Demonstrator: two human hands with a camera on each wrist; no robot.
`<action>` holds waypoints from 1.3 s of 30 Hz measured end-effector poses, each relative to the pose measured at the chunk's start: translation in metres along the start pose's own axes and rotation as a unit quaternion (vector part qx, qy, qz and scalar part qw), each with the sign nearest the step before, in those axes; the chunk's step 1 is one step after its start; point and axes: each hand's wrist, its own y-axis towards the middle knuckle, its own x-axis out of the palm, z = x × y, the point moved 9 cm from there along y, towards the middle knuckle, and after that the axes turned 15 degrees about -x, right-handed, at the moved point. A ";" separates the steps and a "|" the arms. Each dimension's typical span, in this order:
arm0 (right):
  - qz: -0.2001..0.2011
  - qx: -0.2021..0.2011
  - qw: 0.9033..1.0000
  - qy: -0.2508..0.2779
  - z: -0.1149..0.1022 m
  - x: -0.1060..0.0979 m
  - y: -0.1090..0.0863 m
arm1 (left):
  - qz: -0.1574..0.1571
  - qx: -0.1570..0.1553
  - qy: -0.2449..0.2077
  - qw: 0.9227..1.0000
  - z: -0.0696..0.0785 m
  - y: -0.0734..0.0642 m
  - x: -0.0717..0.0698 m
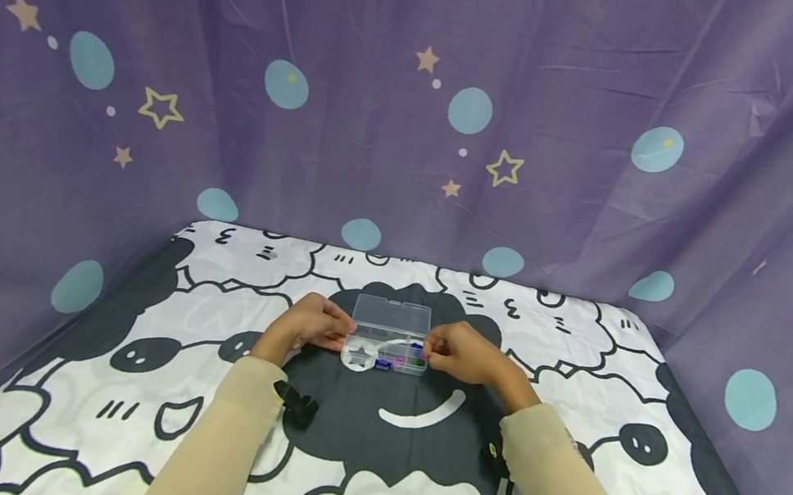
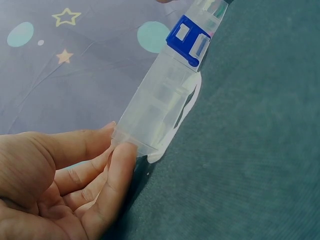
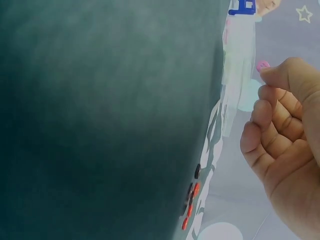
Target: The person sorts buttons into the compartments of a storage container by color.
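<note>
Pinching a pink button [image 3: 262, 65] between thumb and finger, the right hand [image 1: 461, 352] held it at the right end of the clear box [image 2: 142, 107], while the left hand [image 1: 314, 322] gripped the opposite end, the box's long axis running side to side between them.

You face a creased purple fabric curtain [image 1: 371, 149], printed with pale-blue ovals, peach stars and yellow star outlines, behind the far edge of a white cloth [image 1: 408, 451] patterned with dark-outlined cartoon sheep. To your left and right, the purple fabric runs along the cloth's side edges too, turning near its far corners. Your light looks soft.
</note>
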 end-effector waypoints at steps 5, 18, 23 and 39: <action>-0.006 0.001 1.000 -0.012 -0.002 0.003 0.005 | 0.002 0.001 0.007 1.000 0.001 -0.001 0.000; -0.017 -0.002 1.000 -0.013 -0.007 0.012 0.018 | 0.004 0.001 0.008 1.000 0.001 -0.001 0.000; -0.013 -0.004 1.000 -0.014 -0.007 0.012 0.025 | 0.003 0.000 0.006 1.000 0.001 -0.002 0.000; -0.018 0.006 1.000 -0.022 -0.006 0.015 0.043 | 0.001 0.002 -0.002 1.000 0.000 -0.001 0.000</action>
